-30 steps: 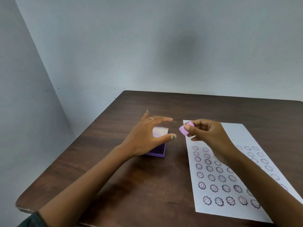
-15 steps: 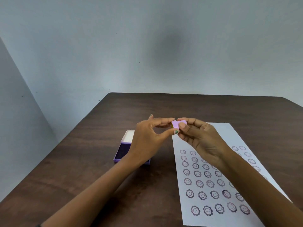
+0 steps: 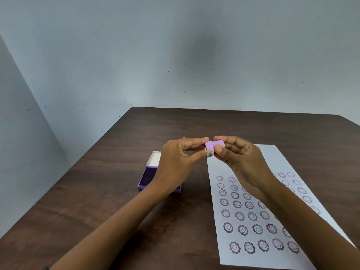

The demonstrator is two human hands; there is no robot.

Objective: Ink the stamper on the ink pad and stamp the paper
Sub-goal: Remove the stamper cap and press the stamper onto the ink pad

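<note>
While rows of smiley prints already fill the near part of the paper [image 3: 253, 217], both hands pinch the lilac stamper [image 3: 214, 146] in mid-air: left hand [image 3: 176, 164], right hand [image 3: 243, 162]. Open ink pad [image 3: 149, 177] waits on the worktop [image 3: 97, 201]; another inking and stamp seem due.

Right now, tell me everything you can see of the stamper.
The stamper is a small lilac piece, plastic by its look, with a wider flat end toward the left hand and a rounded body toward the right hand. It is held on its side in the air, above the table near the paper's far left corner. Fingers of both hands pinch it. Its stamping face is not visible.
</note>
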